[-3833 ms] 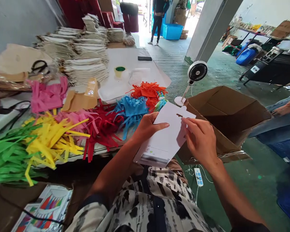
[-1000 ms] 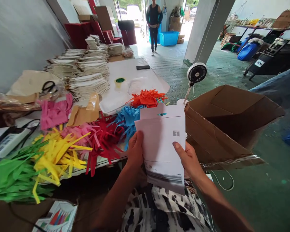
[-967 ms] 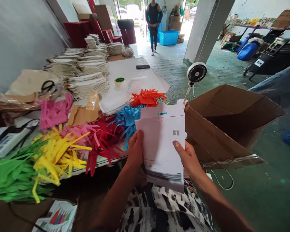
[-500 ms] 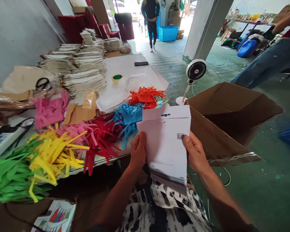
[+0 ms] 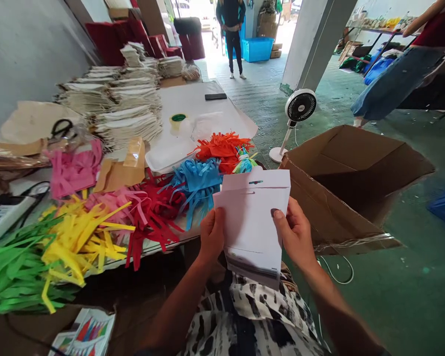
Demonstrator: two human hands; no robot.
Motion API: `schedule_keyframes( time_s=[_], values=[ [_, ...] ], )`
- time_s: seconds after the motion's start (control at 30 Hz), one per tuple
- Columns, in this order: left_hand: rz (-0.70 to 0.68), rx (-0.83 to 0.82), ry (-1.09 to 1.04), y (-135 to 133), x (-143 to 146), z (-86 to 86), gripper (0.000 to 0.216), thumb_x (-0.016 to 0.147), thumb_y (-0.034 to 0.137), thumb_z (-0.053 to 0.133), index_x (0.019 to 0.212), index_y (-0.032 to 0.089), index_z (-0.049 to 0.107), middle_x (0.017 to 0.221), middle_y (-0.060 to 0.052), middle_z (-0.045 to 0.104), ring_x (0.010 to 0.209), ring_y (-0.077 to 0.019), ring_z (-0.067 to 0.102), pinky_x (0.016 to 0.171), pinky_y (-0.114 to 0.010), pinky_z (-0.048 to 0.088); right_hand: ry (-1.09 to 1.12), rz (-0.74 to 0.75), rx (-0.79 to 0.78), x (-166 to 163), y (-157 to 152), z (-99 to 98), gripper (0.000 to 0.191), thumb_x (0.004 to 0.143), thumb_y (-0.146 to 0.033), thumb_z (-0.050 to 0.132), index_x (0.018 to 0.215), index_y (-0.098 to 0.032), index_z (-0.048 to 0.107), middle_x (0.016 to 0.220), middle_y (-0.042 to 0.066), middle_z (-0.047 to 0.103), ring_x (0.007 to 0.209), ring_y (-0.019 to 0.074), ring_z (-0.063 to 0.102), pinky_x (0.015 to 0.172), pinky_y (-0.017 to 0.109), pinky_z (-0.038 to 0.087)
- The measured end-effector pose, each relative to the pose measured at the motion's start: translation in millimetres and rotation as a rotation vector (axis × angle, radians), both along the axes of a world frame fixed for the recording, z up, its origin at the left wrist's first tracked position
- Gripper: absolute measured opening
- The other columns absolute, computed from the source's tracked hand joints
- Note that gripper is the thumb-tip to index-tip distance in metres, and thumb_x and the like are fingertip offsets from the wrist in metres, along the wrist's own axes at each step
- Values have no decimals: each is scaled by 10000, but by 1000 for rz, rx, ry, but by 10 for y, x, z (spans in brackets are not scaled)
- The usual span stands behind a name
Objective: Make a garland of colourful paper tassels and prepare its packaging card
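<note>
In front of my lap I hold a white card packet (image 5: 252,217) with a hanging slot near its top edge. My left hand (image 5: 212,232) grips its left edge, thumb on the face. On the right side my right hand (image 5: 294,230) closes round the edge, its thumb pressed on a dark printed mark. Just beyond the packet, on the table, lie bundles of orange strips (image 5: 222,148), blue strips (image 5: 196,178) and dark red strips (image 5: 152,212). Further left are yellow strips (image 5: 81,237), green strips (image 5: 15,272) and pink strips (image 5: 76,168).
An open cardboard box (image 5: 333,198) stands to my right, with a white fan (image 5: 300,106) behind it. Stacked pale fabric pieces (image 5: 128,104), a tape roll (image 5: 178,121), a phone (image 5: 215,97) and scissors (image 5: 62,127) lie on the table. Two people stand further off.
The packet has tilted and dropped slightly, and my right thumb has slid inward over the printed mark. At the right, a person in a red top has shifted position.
</note>
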State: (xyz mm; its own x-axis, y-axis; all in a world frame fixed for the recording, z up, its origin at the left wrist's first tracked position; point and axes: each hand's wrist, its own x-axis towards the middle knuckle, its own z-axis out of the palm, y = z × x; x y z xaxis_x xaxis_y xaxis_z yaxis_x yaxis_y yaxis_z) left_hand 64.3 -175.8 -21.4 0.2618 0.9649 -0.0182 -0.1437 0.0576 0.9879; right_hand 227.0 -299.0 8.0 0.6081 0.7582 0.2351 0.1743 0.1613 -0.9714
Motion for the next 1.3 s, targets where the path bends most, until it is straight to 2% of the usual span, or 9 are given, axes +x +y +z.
schedule_keyframes(
  time_s=[0.13, 0.27, 0.4, 0.6, 0.77, 0.97, 1.07, 1.2, 1.3],
  values=[
    [23, 86, 31, -125, 34, 2, 700, 850, 814, 668, 612, 184, 478, 591, 42, 369, 569, -97, 275, 497, -244, 227, -191, -168, -4, -37, 33, 50, 510, 1055, -417, 607, 1555, -331, 557, 1442, 49, 694, 1278, 239, 651, 1039, 356, 514],
    [22, 57, 42, -189, 51, -96, 659, 892, 778, 651, 649, 185, 496, 630, 35, 403, 589, -101, 316, 515, -243, 256, -319, -272, -55, -76, 55, -24, 477, 1075, -397, 560, 1546, -325, 579, 1404, 62, 721, 1302, 237, 649, 1021, 356, 532],
    [36, 22, 33, -205, 32, -145, 636, 892, 760, 669, 665, 178, 548, 654, 26, 429, 606, -105, 334, 521, -240, 263, -158, -343, 55, -97, 85, -12, 502, 1024, -387, 657, 1518, -334, 587, 1437, 77, 691, 1183, 207, 706, 915, 333, 578],
    [25, 20, 29, -240, 47, -67, 646, 887, 782, 654, 683, 173, 588, 708, 8, 478, 649, -117, 369, 557, -241, 312, -50, -512, 141, -146, 78, 77, 261, 893, -342, 824, 1139, -259, 793, 1038, 21, 766, 751, 106, 669, 655, 243, 544],
    [41, 59, 57, -277, 71, -5, 689, 874, 822, 627, 648, 177, 540, 671, 20, 432, 622, -111, 326, 539, -248, 285, 67, -500, 187, -155, 38, 22, 252, 853, -338, 871, 1096, -278, 838, 974, 16, 798, 789, 122, 693, 749, 285, 581],
    [15, -14, 23, -309, 31, -121, 650, 906, 784, 625, 677, 177, 578, 650, 25, 450, 603, -109, 348, 528, -238, 296, 229, -481, 194, -164, 17, 51, 243, 837, -393, 875, 1037, -257, 849, 1042, 50, 828, 939, 198, 753, 883, 394, 612],
    [-19, -14, -49, -307, -20, -85, 506, 948, 671, 667, 832, 179, 693, 770, -4, 610, 705, -127, 517, 612, -217, 415, 288, -485, 209, -176, -8, 93, 253, 805, -404, 900, 1008, -263, 848, 993, 37, 827, 892, 180, 743, 865, 375, 605],
    [-43, 10, -195, -313, -32, 108, 465, 937, 515, 764, 1311, 250, 686, 1181, -77, 754, 983, -186, 690, 828, -243, 545, 367, -476, 234, -173, -52, 95, 246, 781, -416, 924, 965, -277, 838, 900, -1, 804, 790, 130, 704, 798, 315, 583],
    [-24, -13, -257, -339, 17, 217, 468, 918, 503, 791, 1298, 268, 652, 1086, -72, 782, 831, -166, 707, 725, -238, 551, 369, -521, 234, -149, -80, 65, 258, 770, -393, 933, 978, -277, 833, 886, -11, 786, 763, 115, 682, 740, 278, 562]
  ],
)
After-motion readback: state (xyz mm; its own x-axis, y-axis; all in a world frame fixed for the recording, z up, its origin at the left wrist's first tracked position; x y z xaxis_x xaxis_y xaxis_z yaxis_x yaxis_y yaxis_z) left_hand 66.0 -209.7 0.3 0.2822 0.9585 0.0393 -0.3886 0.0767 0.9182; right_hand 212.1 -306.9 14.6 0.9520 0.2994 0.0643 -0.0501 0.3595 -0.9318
